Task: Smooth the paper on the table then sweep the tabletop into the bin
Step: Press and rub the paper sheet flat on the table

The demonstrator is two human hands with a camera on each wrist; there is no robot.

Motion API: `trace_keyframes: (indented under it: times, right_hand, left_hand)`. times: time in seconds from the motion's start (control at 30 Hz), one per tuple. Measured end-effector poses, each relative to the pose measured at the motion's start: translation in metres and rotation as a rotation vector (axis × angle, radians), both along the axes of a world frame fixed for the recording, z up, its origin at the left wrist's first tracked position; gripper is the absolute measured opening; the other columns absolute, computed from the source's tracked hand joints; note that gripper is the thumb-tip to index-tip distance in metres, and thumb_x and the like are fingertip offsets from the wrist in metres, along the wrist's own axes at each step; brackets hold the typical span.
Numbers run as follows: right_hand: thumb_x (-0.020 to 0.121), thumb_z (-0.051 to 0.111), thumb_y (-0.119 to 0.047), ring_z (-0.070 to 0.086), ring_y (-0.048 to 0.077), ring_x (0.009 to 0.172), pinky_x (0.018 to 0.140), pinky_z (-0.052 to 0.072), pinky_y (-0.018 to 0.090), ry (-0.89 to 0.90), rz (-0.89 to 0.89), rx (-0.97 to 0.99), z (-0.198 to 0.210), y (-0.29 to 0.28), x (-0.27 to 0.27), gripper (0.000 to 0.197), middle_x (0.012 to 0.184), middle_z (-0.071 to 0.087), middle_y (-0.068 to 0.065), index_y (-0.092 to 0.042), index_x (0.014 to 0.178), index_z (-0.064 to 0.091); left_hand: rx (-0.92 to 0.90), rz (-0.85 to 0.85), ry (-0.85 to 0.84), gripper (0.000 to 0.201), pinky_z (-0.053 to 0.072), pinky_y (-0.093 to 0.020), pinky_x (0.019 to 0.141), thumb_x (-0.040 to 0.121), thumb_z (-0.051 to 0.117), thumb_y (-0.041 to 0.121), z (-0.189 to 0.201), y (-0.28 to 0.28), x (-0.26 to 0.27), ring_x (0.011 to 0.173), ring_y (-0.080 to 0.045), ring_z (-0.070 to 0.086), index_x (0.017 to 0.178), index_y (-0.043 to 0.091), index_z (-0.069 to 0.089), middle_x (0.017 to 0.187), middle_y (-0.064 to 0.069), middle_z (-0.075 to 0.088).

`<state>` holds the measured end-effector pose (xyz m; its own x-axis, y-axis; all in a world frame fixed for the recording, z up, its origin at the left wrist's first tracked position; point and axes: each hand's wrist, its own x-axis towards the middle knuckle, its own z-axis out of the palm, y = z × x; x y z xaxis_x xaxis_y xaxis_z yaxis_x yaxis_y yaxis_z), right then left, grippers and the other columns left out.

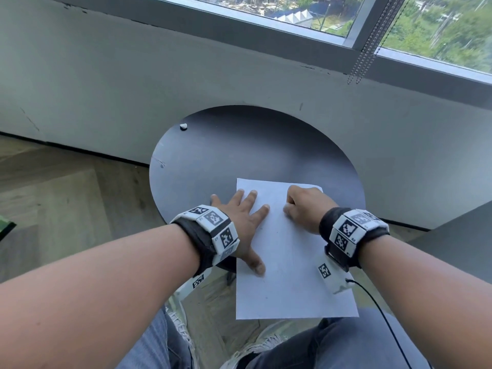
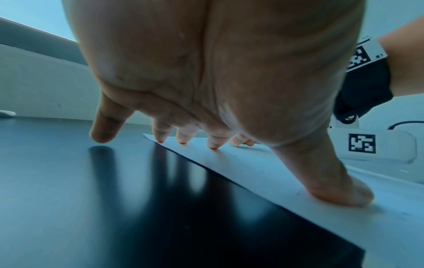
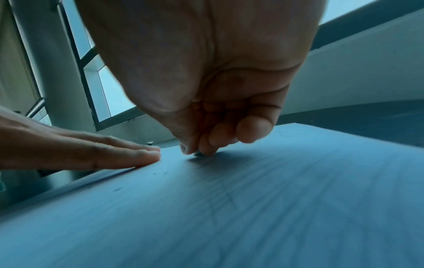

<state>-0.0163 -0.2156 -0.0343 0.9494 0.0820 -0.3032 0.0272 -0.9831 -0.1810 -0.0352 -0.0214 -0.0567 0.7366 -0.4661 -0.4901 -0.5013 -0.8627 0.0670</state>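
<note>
A white paper point(image 1: 290, 262) lies on the round dark table point(image 1: 253, 147), its near part hanging over the table's front edge. My left hand point(image 1: 247, 225) lies flat with spread fingers on the paper's left edge point(image 2: 298, 181), thumb pressing down and little finger on the bare table point(image 2: 114, 199). My right hand point(image 1: 306, 206) sits on the paper's far right part with its fingers curled under. In the right wrist view its fingertips point(image 3: 206, 145) touch the paper point(image 3: 252, 199) by a tiny grey speck. A small white crumb point(image 1: 183, 126) rests at the table's far left. No bin is in view.
A grey wall under a window point(image 1: 292, 17) stands just behind the table, with a bead chain point(image 1: 364, 57) hanging at the right. Wood floor lies to the left. A dark surface point(image 1: 466, 235) sits at the right, and my knees are below the paper.
</note>
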Motion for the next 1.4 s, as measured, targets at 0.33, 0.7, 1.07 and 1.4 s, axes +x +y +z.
trace_keyframes:
  times: [0.33, 0.7, 1.07, 1.4]
  right_hand:
    - [0.095, 0.05, -0.032, 0.049, 0.024, 0.08, 0.066, 0.038, 0.034, 0.051, 0.32, 0.008, 0.001, 0.016, -0.039, 0.015, 0.082, 0.055, -0.001, -0.023, 0.085, 0.042]
    - [0.095, 0.048, -0.032, 0.05, 0.026, 0.082, 0.066, 0.036, 0.033, -0.016, 0.198, 0.0, -0.004, 0.015, -0.026, 0.014, 0.087, 0.055, 0.001, -0.022, 0.088, 0.042]
    - [0.094, 0.046, -0.034, 0.055, 0.029, 0.089, 0.076, 0.043, 0.036, -0.043, 0.055, -0.061, -0.009, 0.013, 0.013, 0.018, 0.101, 0.062, 0.007, -0.016, 0.097, 0.049]
    - [0.096, 0.046, -0.031, 0.046, 0.024, 0.084, 0.071, 0.042, 0.037, -0.002, 0.356, 0.008, -0.014, 0.033, -0.041, 0.027, 0.099, 0.061, 0.004, -0.015, 0.118, 0.044]
  left_hand:
    - [0.003, 0.005, 0.016, 0.146, 0.017, -0.08, 0.109, 0.053, 0.065, 0.094, -0.001, 0.0, 0.0, 0.154, -0.029, -0.02, 0.158, 0.033, -0.016, 0.167, -0.003, -0.026]
    - [-0.007, 0.02, 0.022, 0.146, 0.017, -0.081, 0.106, 0.053, 0.066, 0.094, 0.001, 0.0, -0.002, 0.154, -0.027, -0.02, 0.158, 0.033, -0.016, 0.167, 0.0, -0.025]
    - [-0.012, 0.035, 0.022, 0.148, 0.016, -0.081, 0.107, 0.051, 0.065, 0.094, -0.001, 0.001, -0.002, 0.155, -0.024, -0.019, 0.158, 0.032, -0.016, 0.167, 0.003, -0.025]
    - [-0.032, 0.036, 0.032, 0.147, 0.015, -0.082, 0.107, 0.052, 0.066, 0.093, 0.001, 0.001, -0.002, 0.155, -0.025, -0.02, 0.159, 0.032, -0.013, 0.167, 0.002, -0.025]
